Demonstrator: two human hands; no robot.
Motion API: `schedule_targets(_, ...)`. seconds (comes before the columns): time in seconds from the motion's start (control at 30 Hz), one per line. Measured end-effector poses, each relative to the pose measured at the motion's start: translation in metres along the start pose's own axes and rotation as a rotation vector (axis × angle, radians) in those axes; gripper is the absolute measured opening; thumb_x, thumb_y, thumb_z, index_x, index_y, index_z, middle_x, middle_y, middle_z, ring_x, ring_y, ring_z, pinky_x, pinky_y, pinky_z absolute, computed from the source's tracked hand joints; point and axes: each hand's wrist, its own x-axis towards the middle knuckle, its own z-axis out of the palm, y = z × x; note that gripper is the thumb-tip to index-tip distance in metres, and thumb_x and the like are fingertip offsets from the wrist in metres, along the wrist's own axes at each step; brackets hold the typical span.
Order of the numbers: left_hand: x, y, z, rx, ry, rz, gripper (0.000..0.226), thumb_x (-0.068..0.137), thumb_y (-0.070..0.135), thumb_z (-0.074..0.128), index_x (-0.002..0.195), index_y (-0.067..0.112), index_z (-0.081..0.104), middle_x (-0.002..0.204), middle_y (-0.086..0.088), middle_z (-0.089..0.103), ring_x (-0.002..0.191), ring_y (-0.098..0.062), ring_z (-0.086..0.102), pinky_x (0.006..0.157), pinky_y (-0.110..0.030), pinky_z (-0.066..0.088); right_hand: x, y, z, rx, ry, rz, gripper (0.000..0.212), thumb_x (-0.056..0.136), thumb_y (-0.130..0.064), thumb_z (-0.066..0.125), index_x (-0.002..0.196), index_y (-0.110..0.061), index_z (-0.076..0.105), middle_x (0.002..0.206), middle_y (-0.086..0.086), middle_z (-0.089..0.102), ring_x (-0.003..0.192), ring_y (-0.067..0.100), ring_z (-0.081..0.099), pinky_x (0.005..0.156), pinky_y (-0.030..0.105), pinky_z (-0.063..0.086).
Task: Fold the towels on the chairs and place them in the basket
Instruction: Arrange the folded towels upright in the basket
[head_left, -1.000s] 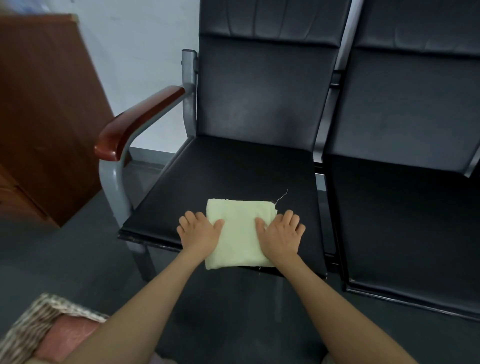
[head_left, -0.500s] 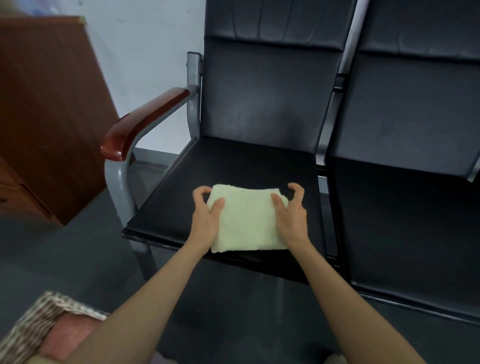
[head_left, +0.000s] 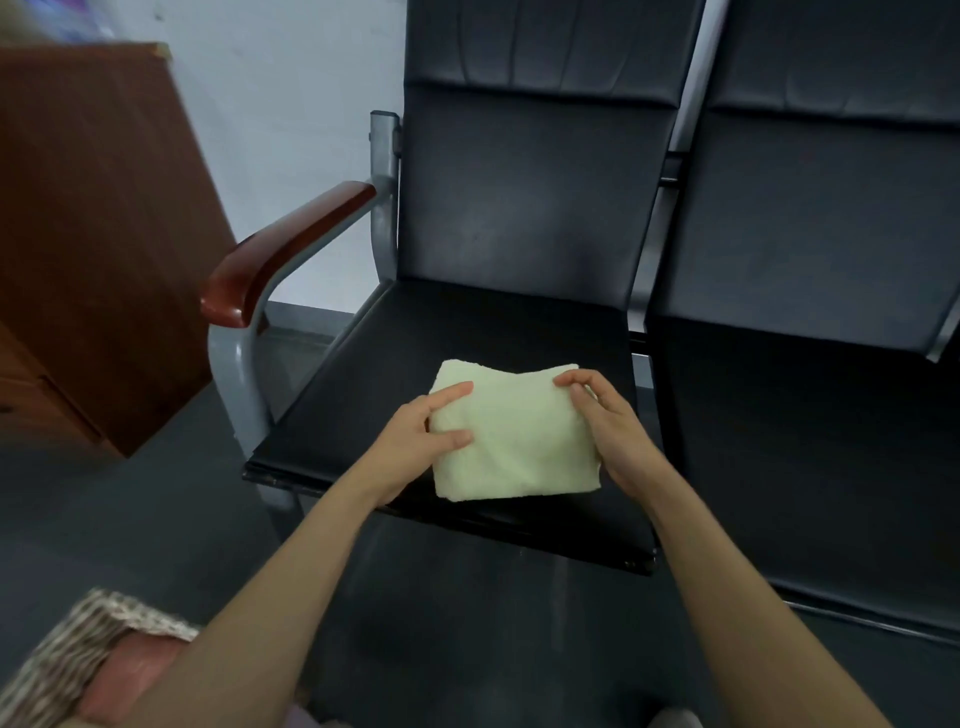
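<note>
A pale yellow towel (head_left: 511, 434), folded into a thick square, is over the front part of the left black chair seat (head_left: 457, 332). My left hand (head_left: 415, 434) grips its left edge, thumb on top and fingers tucked under. My right hand (head_left: 605, 421) grips the right edge the same way, fingertips curled at the far corner. The towel's far edge bows upward between my hands. A woven basket (head_left: 67, 654) sits on the floor at the lower left, with a pink folded towel (head_left: 122, 675) inside it.
A second black chair seat (head_left: 810, 457) adjoins on the right. The left chair has a red-brown wooden armrest (head_left: 283, 249) on a grey metal frame. A brown wooden cabinet (head_left: 88, 249) stands at the left, dark floor between it and the chairs.
My hands went from pressing flat on the towel to gripping its two side edges. The towel has come up off the seat a little and looks bunched between them.
</note>
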Motion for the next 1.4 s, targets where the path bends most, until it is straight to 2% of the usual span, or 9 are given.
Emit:
schedule_targets(0.13,-0.002,0.004,0.0,0.139,0.012,-0.008,0.074,0.076,0.003,0.076,0.137,0.031,0.047,0.131,0.001,0.046,0.119,-0.012,0.05,0.105,-0.032,0.043,-0.012,-0.007,-0.022,0.031,-0.289,0.082,0.046,0.079,-0.006,0.074,0.118,-0.023,0.058,0.112,-0.006,0.058,0.097,0.009,0.06,0.071,0.018,0.051)
schedule_targets(0.37,-0.002,0.006,0.013,0.44,0.044,0.026,0.073,0.079,0.019,0.076,0.141,0.034,0.041,0.113,0.0,0.042,0.109,-0.015,0.048,0.097,-0.025,0.041,-0.011,0.0,-0.027,-0.326,-0.174,0.012,0.077,0.071,-0.017,0.082,0.135,-0.038,0.045,0.124,-0.006,0.046,0.112,0.012,0.05,0.093,0.029,0.048)
schedule_targets(0.63,-0.003,0.006,0.027,0.71,0.196,0.161,0.064,0.091,0.027,0.061,0.147,0.025,0.031,0.102,0.004,0.036,0.096,-0.013,0.04,0.083,-0.021,0.034,-0.014,0.004,-0.022,-0.575,0.073,-0.24,0.045,0.079,-0.023,0.075,0.121,-0.029,0.058,0.095,-0.004,0.049,0.086,0.006,0.049,0.071,0.012,0.04)
schedule_targets(0.83,-0.008,0.017,0.032,1.046,0.219,0.193,0.046,0.091,0.036,0.058,0.133,0.02,0.047,0.098,0.002,0.036,0.09,-0.012,0.038,0.075,-0.023,0.034,-0.014,0.008,-0.026,-0.621,0.066,-0.229,0.024,0.08,-0.032,0.071,0.102,-0.031,0.061,0.098,-0.01,0.045,0.094,0.01,0.049,0.087,0.034,0.049)
schedule_targets(0.93,-0.012,0.02,0.031,1.006,0.222,0.23,0.035,0.085,0.034,0.066,0.115,0.018,0.057,0.118,0.001,0.031,0.114,-0.014,0.031,0.096,-0.025,0.037,-0.015,0.008,-0.028,-0.487,0.07,-0.201,0.019,0.076,-0.021,0.074,0.089,-0.025,0.062,0.125,-0.015,0.03,0.125,0.006,0.026,0.1,0.029,0.035)
schedule_targets(1.0,-0.018,0.027,0.028,0.84,0.115,0.162,0.031,0.082,0.033,0.071,0.106,0.017,0.059,0.14,0.003,0.026,0.135,-0.014,0.02,0.106,-0.029,0.029,-0.017,0.007,-0.033,-0.267,0.039,-0.132,0.019,0.076,-0.015,0.073,0.089,-0.024,0.062,0.132,-0.014,0.036,0.124,0.008,0.034,0.091,0.027,0.04)
schedule_targets(1.07,-0.025,0.036,0.03,0.551,0.05,0.08,0.031,0.079,0.031,0.074,0.104,0.018,0.06,0.129,0.005,0.053,0.125,-0.016,0.047,0.098,-0.034,0.045,-0.022,0.008,-0.037,0.047,-0.015,-0.089,0.018,0.077,-0.013,0.07,0.092,-0.019,0.062,0.114,-0.005,0.059,0.105,0.015,0.055,0.075,0.025,0.046)
schedule_targets(1.17,-0.029,0.043,0.046,0.23,0.151,0.073,0.032,0.082,0.026,0.072,0.109,0.017,0.058,0.108,0.0,0.066,0.104,-0.018,0.063,0.089,-0.039,0.054,-0.026,0.009,-0.033,0.321,0.063,-0.056,0.014,0.078,-0.014,0.063,0.091,-0.014,0.06,0.089,-0.001,0.063,0.085,0.015,0.058,0.068,0.028,0.048)
schedule_targets(1.4,-0.04,0.035,0.092,0.124,0.562,0.066,0.043,0.1,0.022,0.043,0.137,0.012,0.023,0.118,-0.002,0.049,0.101,-0.013,0.051,0.083,-0.026,0.039,-0.039,0.017,-0.01,0.044,0.161,-0.107,0.017,0.094,-0.024,0.047,0.109,-0.018,0.043,0.09,-0.007,0.054,0.08,0.011,0.053,0.061,0.024,0.043)
